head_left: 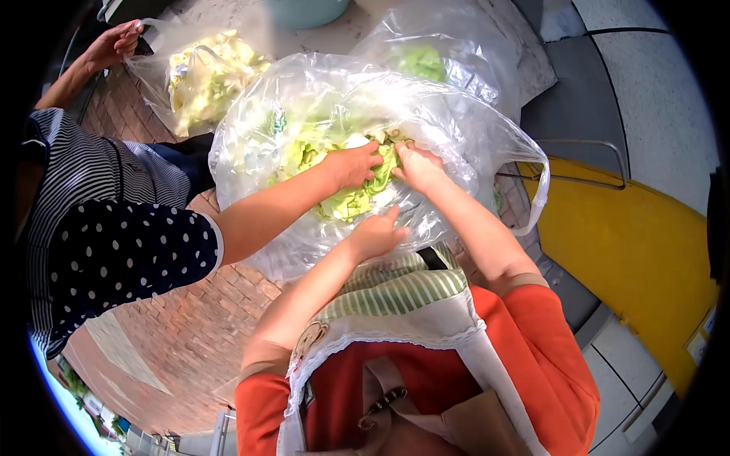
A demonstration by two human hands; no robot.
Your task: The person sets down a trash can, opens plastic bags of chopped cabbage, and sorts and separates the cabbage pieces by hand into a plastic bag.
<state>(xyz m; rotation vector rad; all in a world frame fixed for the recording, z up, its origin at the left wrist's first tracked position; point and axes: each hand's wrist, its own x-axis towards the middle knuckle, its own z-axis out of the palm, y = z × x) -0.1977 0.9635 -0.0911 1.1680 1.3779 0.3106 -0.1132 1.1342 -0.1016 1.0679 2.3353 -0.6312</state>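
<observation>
A large clear plastic bag [243, 163] lies wide open in front of me, with pale green cabbage-like leaves [346, 205] inside. My right hand [420, 167] reaches in from the right, fingers bent around the edge of a leaf. Nearer to me, my left hand [378, 234] is over the front side of the bag. Its fingers are apart and nothing shows in them. A co-worker's hand [353, 165] from a dotted sleeve presses on the same leaves, just left of my right hand. The leaves partly hide my right fingertips.
The co-worker's other hand [114, 45] holds up the rim of a second bag [156, 57] with yellowish leaf pieces. Behind on the right is another clear bag [475, 57] with some green. A light blue-grey tub [308, 11] stands at the back. At right is a yellow panel [623, 251].
</observation>
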